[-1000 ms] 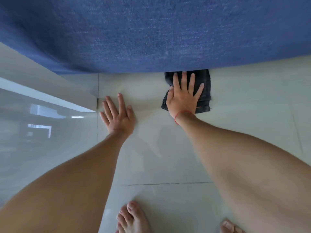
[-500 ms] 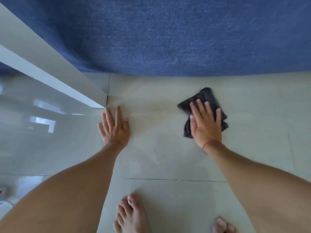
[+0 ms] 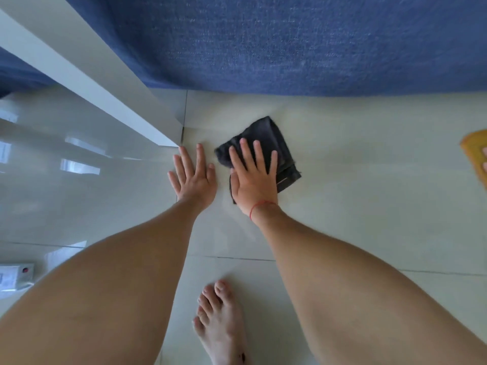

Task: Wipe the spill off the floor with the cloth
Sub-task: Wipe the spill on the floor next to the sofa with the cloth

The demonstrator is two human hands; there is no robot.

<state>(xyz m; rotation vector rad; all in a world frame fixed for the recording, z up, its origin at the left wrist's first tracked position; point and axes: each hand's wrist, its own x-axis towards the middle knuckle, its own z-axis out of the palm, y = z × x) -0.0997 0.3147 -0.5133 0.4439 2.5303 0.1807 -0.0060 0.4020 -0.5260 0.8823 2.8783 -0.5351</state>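
Note:
A dark grey cloth [image 3: 268, 134] lies crumpled on the pale glossy floor tiles [image 3: 355, 196]. My right hand [image 3: 254, 180], with a red string at the wrist, presses flat on the cloth's near left part, fingers spread. My left hand [image 3: 193, 177] rests flat on the bare floor right beside it, fingers apart, holding nothing. A faint damp sheen shows on the tile just below the two hands; I cannot make out a clear spill edge.
A blue fabric surface [image 3: 290, 43] fills the top of the view. A white ledge [image 3: 79, 72] runs diagonally at the left, ending near my left hand. A yellow object [image 3: 474, 154] sits at the right edge, a white box [image 3: 15, 275] at the left. My bare foot [image 3: 221, 322] stands below.
My right hand has dragged the cloth away from the blue fabric's edge, toward me and then left, ending next to my left hand. The left hand has stayed planted.

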